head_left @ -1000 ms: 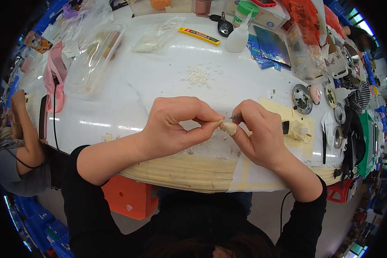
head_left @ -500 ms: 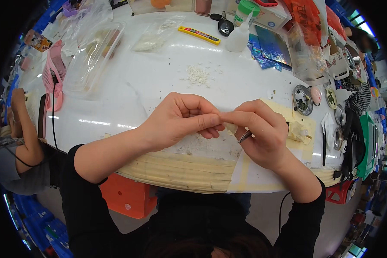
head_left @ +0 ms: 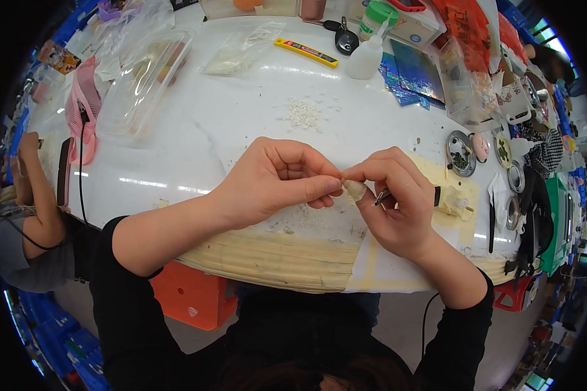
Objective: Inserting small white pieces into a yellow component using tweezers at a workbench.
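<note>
Above the near part of the white table, my two hands meet fingertip to fingertip. My left hand (head_left: 267, 182) is closed in a pinch, thumb against index finger; whatever lies between them is too small to make out. The index finger and thumb of my right hand (head_left: 401, 202) come together at the same spot. Pale tape wraps that thumb's tip. Held inside the curled right fingers are slim metal tweezers (head_left: 383, 196), mostly hidden by the hand. Beyond the hands lies a loose pile of small white pieces (head_left: 303, 113).
Further back are a yellow cutter knife (head_left: 306, 52), a white squeeze bottle (head_left: 366, 58), car keys (head_left: 346, 42) and a clear plastic box (head_left: 143, 85). Round metal dishes (head_left: 461, 154) stand at the right. At the far left, another person's arm (head_left: 38, 189) rests by the table.
My right thumb has shifted up toward the index fingertip, so its taped tip now shows. The tweezers have tilted slightly within the right hand. My left hand has barely moved.
</note>
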The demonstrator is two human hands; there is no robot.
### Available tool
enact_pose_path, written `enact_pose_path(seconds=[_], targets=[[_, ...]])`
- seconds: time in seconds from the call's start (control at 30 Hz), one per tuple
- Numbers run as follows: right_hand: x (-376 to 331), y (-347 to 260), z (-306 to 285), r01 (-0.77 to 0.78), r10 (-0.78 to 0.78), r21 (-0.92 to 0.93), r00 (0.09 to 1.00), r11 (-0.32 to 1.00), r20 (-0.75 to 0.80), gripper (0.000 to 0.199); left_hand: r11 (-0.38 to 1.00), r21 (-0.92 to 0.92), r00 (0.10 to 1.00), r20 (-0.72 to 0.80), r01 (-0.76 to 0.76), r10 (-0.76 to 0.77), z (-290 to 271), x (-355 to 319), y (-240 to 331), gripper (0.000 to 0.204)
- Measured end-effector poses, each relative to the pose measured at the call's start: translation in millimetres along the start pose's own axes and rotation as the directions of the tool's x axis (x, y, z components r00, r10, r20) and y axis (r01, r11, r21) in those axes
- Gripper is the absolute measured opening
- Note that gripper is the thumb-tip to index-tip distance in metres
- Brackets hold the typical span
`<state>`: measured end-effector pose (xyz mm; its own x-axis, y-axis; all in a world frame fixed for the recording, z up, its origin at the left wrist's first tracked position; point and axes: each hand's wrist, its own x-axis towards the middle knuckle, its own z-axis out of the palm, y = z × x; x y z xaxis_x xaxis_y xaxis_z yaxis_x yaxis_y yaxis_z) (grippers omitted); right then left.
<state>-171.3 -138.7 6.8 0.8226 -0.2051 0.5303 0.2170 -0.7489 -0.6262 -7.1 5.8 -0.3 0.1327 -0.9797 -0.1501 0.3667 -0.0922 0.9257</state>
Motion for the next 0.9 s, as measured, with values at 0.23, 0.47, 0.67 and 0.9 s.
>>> enact_pose_path(seconds=[0.23, 0.47, 0.67, 0.9], targets=[[1.0, -2.2, -1.0, -0.015, 0.015, 0.008, 1.0, 1.0, 0.02, 0.032, 0.926, 0.299, 0.965, -0.053, -0.232, 0.258, 2.1, -3.7, -6.3, 0.007], [1.5, 4.2, -7.3, 0.04, 0.01, -0.426, 0.993, 0.904, 0.115, 0.03, 0.719, 0.578, 0.894, 0.042, -0.385, 0.446, 2.4, -4.8, -2.6, 0.009], [-1.2, 5.0, -3.9, 0.031, 0.038, -0.486, 0.991, 0.873, 0.131, 0.029, 0.784, 0.526, 0.927, 0.023, -0.33, 0.375, 1.8, -4.8, -4.3, 0.007], [-1.4, 5.0, -4.0, 0.046, 0.039, -0.502, 0.987, 0.863, 0.158, 0.027, 0.779, 0.532, 0.927, 0.028, -0.331, 0.375, 2.9, -4.8, -3.9, 0.005]])
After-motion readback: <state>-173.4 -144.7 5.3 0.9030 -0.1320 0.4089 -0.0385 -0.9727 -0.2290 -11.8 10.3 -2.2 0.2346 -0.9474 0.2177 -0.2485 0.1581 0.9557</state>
